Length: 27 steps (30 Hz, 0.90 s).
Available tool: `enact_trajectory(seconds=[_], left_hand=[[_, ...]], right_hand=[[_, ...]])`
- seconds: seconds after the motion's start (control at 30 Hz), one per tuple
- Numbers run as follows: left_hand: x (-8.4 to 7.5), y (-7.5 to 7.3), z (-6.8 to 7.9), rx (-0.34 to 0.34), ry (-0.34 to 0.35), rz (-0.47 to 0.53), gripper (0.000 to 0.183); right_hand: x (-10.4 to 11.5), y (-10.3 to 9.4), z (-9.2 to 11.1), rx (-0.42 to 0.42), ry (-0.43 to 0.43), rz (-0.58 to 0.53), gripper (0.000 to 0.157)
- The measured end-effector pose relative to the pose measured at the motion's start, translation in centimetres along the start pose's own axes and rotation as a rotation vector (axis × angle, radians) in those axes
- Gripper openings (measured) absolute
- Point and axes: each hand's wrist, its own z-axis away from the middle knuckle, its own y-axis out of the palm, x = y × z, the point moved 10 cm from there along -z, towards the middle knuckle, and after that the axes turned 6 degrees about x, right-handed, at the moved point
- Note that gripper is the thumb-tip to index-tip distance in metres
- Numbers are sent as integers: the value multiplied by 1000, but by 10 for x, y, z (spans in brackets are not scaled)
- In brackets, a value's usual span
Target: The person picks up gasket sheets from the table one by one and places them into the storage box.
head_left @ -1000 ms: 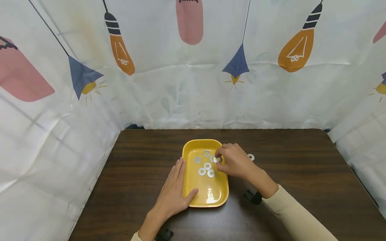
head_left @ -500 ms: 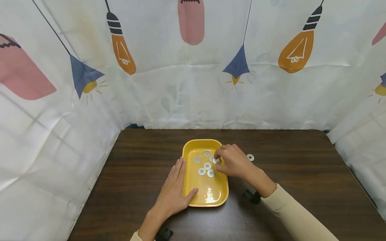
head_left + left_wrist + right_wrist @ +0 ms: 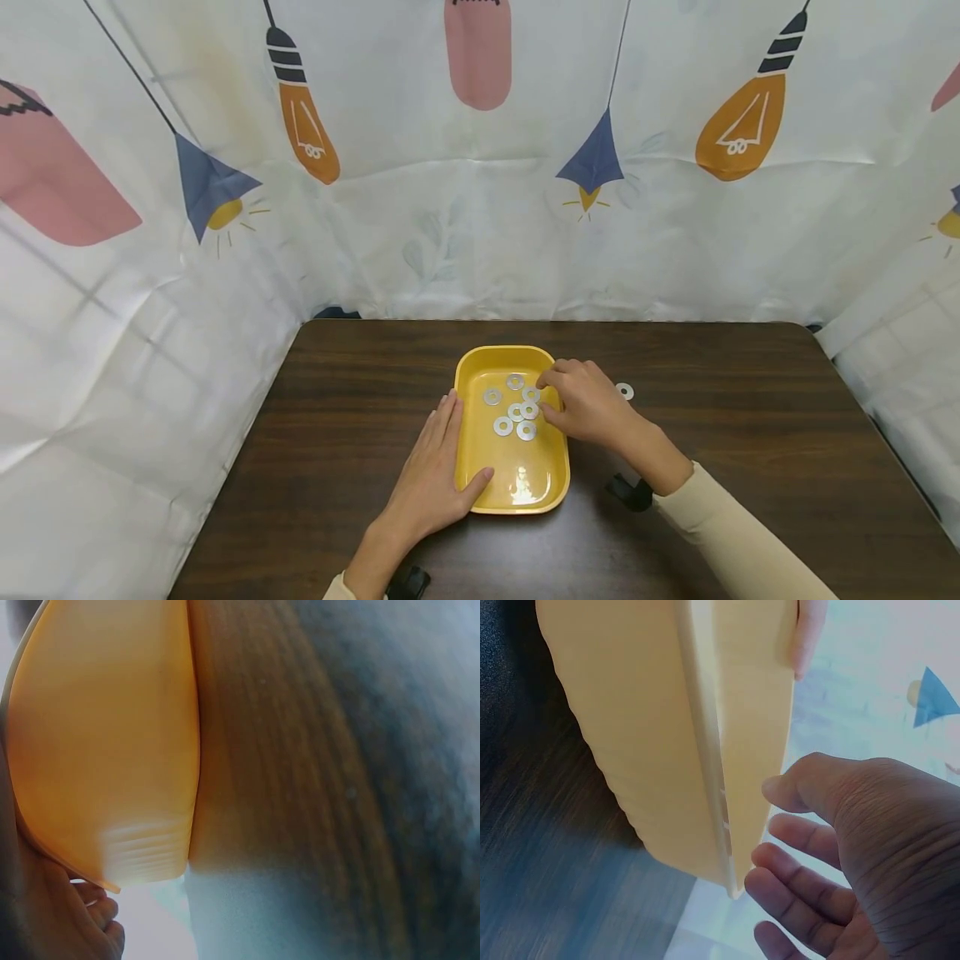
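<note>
A yellow tray [image 3: 487, 458] lies on the dark table with several silver flat washers [image 3: 503, 427] on its floor. My left hand [image 3: 431, 475] rests along the tray's left rim, fingers extended, thumb over the near left corner. Over the right rim hovers my right hand [image 3: 585, 400]; its thumb and fingers are parted with nothing between them. Close to its fingertips lies one washer [image 3: 529, 410], overlapping a neighbour. From the right wrist, the thumb [image 3: 802, 784] and loosely bent fingers show beside the tray's wall [image 3: 630, 735], which hides the washers.
One more washer [image 3: 625, 391] lies on the wood-grain table [image 3: 360, 400], right of the tray and just beyond my right hand. A white curtain [image 3: 480, 233] printed with lamps and bulbs hangs behind the table and along both sides.
My right hand has let go of the washer it pinched, and its fingers have parted. That washer now lies in the tray, slightly nearer and to the left. My left hand has stayed put.
</note>
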Motion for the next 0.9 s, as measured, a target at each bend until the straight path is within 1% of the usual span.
enact_trajectory(seconds=[0.2, 0.3, 0.43, 0.63, 0.9], left_hand=[[0, -1, 0, -9, 8, 12, 104], [-1, -1, -1, -9, 8, 9, 104], [-1, -1, 0, -7, 4, 5, 104], [-2, -1, 0, -9, 11, 1, 104], [-1, -1, -1, -15, 2, -4, 105]], right_hand=[[-1, -4, 3, -45, -25, 13, 25], [-2, -5, 5, -48, -25, 18, 24], [-7, -5, 10, -46, -4, 24, 24], [-15, -9, 17, -79, 25, 34, 21], [-24, -13, 23, -87, 44, -17, 23]])
